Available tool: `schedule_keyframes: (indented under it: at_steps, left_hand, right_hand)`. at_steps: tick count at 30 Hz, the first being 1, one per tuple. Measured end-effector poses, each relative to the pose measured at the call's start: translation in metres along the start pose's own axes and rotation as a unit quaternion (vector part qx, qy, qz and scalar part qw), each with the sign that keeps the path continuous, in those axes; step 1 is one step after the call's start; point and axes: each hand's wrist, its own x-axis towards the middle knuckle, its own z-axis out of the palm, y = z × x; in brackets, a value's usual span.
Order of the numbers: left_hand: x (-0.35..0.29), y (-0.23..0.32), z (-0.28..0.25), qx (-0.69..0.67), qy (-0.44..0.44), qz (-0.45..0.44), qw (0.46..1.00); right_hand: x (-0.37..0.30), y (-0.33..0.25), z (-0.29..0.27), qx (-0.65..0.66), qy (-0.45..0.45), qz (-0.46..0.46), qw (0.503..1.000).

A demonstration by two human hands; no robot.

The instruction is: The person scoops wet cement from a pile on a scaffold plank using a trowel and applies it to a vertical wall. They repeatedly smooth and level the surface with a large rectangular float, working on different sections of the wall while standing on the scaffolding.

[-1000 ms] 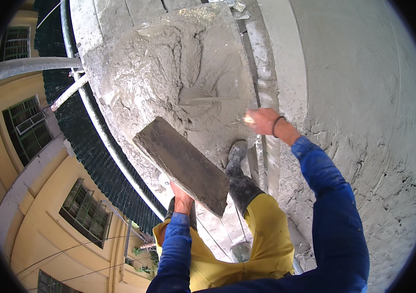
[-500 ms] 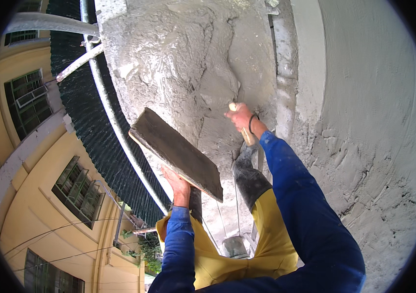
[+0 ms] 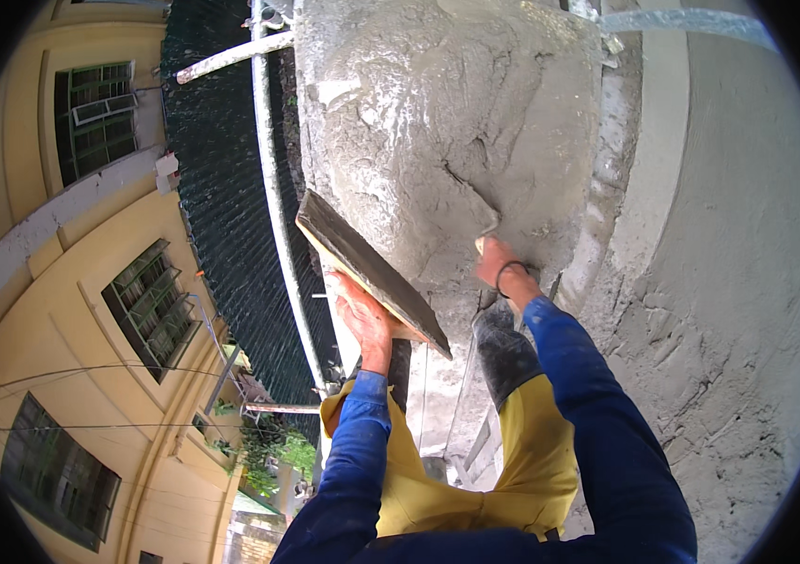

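Note:
My left hand (image 3: 362, 315) grips a rectangular mortar hawk (image 3: 374, 273) from below. Its top is coated in grey mortar, and the pale wooden underside shows along the near edge. The board is tilted, its right end lower in the picture. Closed around a trowel's handle, my right hand (image 3: 503, 264) is at the near right part of a broad bed of wet mortar (image 3: 409, 122). The trowel's blade (image 3: 489, 223) lies at the mortar surface, partly buried or smeared with it, beside a dark groove. Most of the handle is hidden by my fingers.
A metal scaffold pole (image 3: 273, 188) runs along the left, with a short crosspiece (image 3: 231, 58). Beyond it are a dark corrugated roof (image 3: 221, 207) and a yellow building (image 3: 62, 282). A rough plastered wall (image 3: 729, 310) rises at right. My boots (image 3: 503, 352) stand below the mortar bed.
The view has turned, so the surroundings sit farther right. My left hand has tipped the hawk more edge-on. My right hand has shifted with the trowel, whose blade is now at the mortar.

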Motion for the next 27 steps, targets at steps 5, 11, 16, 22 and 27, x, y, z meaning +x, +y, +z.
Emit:
schedule_keyframes:
  at_steps: [5, 11, 16, 22, 27]
  left_hand:
    - [0.004, 0.001, -0.026, 0.027, 0.059, 0.060, 0.996]
    - [0.013, 0.005, -0.055, 0.025, 0.136, 0.065, 0.988]
    - [0.024, -0.004, -0.076, -0.039, 0.171, 0.067, 0.982]
    - [0.015, -0.016, -0.074, 0.068, 0.177, 0.126, 0.974]
    - [0.008, -0.006, -0.060, 0.113, 0.142, 0.131, 0.975]
  right_hand:
    - [-0.085, -0.021, -0.038, 0.117, -0.062, 0.006, 0.991]
    - [-0.044, -0.074, 0.058, 0.293, -0.223, 0.035, 0.929]
    - [0.043, -0.156, 0.129, 0.385, -0.182, 0.013, 0.905]
    - [0.058, -0.142, 0.109, 0.303, -0.176, -0.039, 0.936]
    - [0.016, -0.111, 0.096, 0.354, -0.143, -0.071, 0.921]
